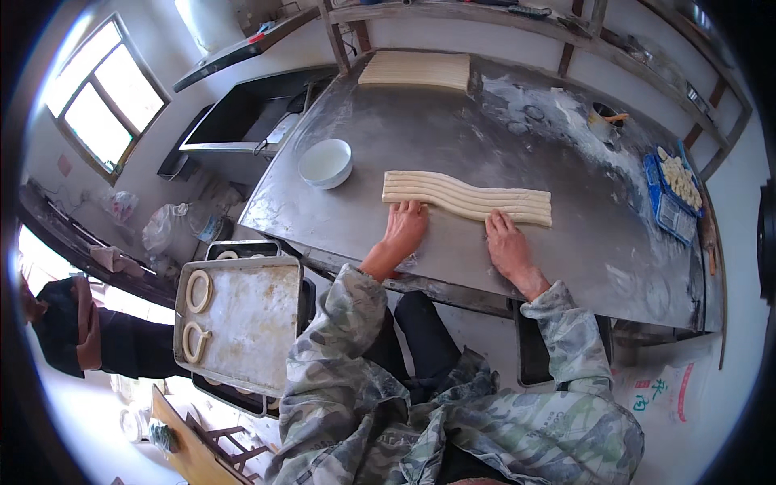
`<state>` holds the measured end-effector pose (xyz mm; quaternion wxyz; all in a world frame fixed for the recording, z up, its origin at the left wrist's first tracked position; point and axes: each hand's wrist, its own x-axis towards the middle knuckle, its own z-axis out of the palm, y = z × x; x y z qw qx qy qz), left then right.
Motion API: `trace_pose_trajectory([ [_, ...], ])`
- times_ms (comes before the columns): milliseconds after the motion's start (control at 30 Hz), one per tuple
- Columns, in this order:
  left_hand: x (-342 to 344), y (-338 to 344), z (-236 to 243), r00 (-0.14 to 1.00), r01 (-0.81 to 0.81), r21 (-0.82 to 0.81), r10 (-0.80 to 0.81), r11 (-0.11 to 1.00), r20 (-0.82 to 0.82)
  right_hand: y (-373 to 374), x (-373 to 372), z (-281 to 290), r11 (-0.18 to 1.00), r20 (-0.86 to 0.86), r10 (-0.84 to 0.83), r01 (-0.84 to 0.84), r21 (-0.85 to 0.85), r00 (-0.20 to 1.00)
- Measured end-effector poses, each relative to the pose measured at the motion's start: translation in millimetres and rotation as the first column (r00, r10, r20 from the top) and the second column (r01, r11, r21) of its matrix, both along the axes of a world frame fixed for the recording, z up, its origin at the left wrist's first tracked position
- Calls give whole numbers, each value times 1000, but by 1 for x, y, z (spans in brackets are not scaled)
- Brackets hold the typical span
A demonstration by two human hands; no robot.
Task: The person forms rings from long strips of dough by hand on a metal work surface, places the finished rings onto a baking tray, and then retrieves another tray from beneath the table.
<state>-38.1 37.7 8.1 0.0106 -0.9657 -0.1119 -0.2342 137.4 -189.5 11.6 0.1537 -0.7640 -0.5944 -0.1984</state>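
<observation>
Several pale dough strips (465,194) lie side by side on the metal worktable (356,218), forming a slightly wavy band. My left hand (406,229) touches the near edge of the band toward its left end, fingers forward and close together. Toward the right end, my right hand (509,245) rests its fingertips on the nearest strip, fingers a little apart. Neither hand lifts the dough off the table. The undersides of my fingers are hidden.
A white bowl (326,164) stands left of the dough. More dough strips (416,70) lie at the far edge. Flour, a can (602,121) and a blue tray (672,190) with dough pieces are at the right. A baking tray (242,323) holds two dough rings; a person (89,327) is beyond it.
</observation>
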Motion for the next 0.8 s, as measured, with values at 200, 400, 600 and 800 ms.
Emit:
trace_pose_trajectory([
  [200, 13, 11, 17, 1000, 1, -39, -1, 999, 2, -1, 15, -4, 994, -189, -14, -7, -108, 982],
  [400, 16, 13, 12, 1000, -14, 45, 15, 999, -24, -5, 43, 9, 998, -103, -29, 22, -64, 994],
  [600, 15, 13, 7, 998, -62, 32, 62, 998, -8, -5, 66, 6, 992, 26, -5, 8, -123, 1000],
  [800, -26, -4, 11, 996, -52, -33, 50, 998, -77, -20, 24, 3, 984, 1, 36, -35, -175, 999],
])
